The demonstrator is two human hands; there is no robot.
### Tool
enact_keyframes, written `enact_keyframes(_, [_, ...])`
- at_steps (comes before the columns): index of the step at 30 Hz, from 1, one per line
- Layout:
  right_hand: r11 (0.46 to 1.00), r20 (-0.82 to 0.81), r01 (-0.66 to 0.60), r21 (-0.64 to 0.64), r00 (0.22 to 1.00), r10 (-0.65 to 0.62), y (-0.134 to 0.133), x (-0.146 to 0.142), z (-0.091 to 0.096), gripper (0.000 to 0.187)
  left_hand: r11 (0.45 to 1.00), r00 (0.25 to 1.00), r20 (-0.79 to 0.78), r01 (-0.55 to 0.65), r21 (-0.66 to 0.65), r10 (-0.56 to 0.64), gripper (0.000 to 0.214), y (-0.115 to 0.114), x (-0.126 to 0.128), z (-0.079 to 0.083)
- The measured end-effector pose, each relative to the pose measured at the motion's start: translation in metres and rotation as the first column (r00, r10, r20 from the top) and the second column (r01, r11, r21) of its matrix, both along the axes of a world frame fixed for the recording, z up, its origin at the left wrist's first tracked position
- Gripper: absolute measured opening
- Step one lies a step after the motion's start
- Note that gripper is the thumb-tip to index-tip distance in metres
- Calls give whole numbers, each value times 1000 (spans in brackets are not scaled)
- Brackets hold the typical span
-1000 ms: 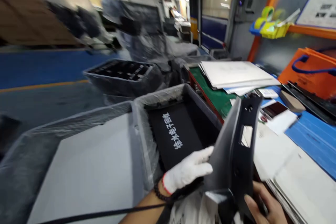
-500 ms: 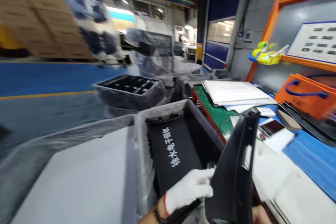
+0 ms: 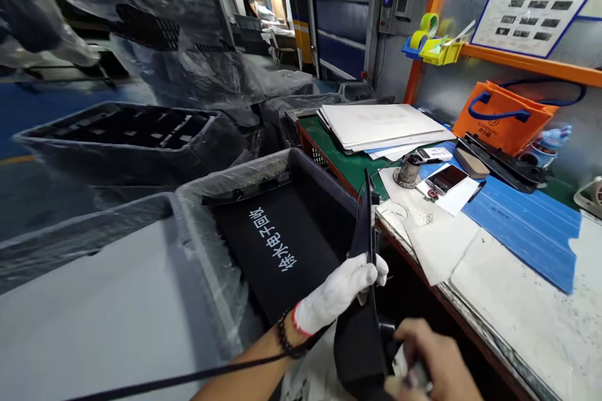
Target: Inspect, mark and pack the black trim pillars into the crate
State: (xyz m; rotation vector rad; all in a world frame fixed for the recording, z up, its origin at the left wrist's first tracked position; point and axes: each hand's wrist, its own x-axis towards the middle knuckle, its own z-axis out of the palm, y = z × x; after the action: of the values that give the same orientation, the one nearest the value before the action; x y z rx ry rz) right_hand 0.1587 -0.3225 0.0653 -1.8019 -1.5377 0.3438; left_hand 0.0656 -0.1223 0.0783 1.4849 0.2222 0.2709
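My left hand (image 3: pixel 339 288), in a white glove with a red cuff, grips the edge of a long black plastic part (image 3: pixel 360 351). The part stands nearly upright, seen almost edge-on. My bare right hand (image 3: pixel 430 360) is closed at its lower right side, smeared by motion. Between those fingers is a small whitish-grey thing, too blurred to name. Left of the part, a plastic-lined grey bin (image 3: pixel 188 191) holds a black sheet (image 3: pixel 263 238) with white Chinese lettering.
On the right, a workbench (image 3: pixel 531 319) carries white sheets (image 3: pixel 385 125), a metal cup (image 3: pixel 408 170), a phone (image 3: pixel 446 179), a blue board (image 3: pixel 527 225) and an orange bag (image 3: pixel 503 116). Another bin (image 3: pixel 94 288) with a pale sheet stands left; a bin (image 3: pixel 117 156) of black parts lies beyond.
The black part has turned from showing its broad face to nearly edge-on and shifted left. My right hand has come into fuller view. The camera view has swung right and down.
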Motion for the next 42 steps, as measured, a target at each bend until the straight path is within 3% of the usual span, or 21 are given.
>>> enact_keyframes(3, [993, 96, 117, 34, 988, -120, -5, 25, 31, 23, 994, 994, -7, 107, -38, -108, 50, -3, -5, -6])
enact_keyframes(5, [991, 138, 128, 25, 982, -130, -1, 39, 39, 18, 982, 982, -6, 187, -17, -187, 52, -8, -8, -9])
enact_keyframes(11, [999, 337, -18, 42, 942, 3, 19, 48, 28, 27, 972, 973, -24, 228, -59, -230, 54, -22, -13, -9])
enact_keyframes(20, [994, 586, 73, 82, 803, -108, 33, 41, 23, 46, 966, 970, -24, 240, -92, -243, 57, -26, -13, -6])
enact_keyframes(23, [994, 604, 80, 76, 789, -109, 30, 41, 21, 47, 961, 965, -23, 256, -103, -260, 55, -28, -13, -8])
enact_keyframes(33, [999, 522, 46, -30, 853, -24, 12, 32, 15, 47, 935, 946, -17, 318, -156, -324, 50, -37, -14, -5])
enact_keyframes(36, [998, 408, 51, 21, 911, -55, 15, 33, 16, 45, 960, 961, -48, 267, -80, -271, 47, -34, -15, -1])
enact_keyframes(38, [993, 289, 67, 92, 953, -92, 19, 34, 19, 36, 984, 985, -23, 171, -51, -173, 44, -28, -14, 1])
enact_keyframes(40, [976, 193, 94, 196, 972, -133, 24, 36, 24, 24, 988, 998, 56, 20, -154, -11, 40, -20, -13, 3])
enact_keyframes(42, [953, 145, 98, 287, 979, -144, 27, 37, 28, 17, 902, 973, 92, -157, -402, 211, 34, -12, -10, 4])
